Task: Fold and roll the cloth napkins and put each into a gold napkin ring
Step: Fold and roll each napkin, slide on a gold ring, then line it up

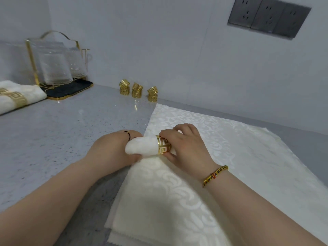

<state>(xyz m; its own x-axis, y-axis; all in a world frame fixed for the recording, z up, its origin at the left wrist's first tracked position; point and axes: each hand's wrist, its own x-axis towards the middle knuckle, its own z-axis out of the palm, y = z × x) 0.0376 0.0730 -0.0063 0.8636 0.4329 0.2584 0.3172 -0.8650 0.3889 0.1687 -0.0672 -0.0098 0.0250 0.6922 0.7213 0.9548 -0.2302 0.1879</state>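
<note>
The left hand [113, 148] holds the rolled napkin [142, 145]. The right hand [186, 148] pinches the gold ring [164, 144] around it.

a grey speckled countertop [71, 130] bears flat cream napkins [230, 157] at lower right, stacked gold napkin rings [135, 90] at upper centre, a gold-rimmed black tray [71, 87] at upper left, and ringed napkin rolls [17, 98] at far left.
</note>
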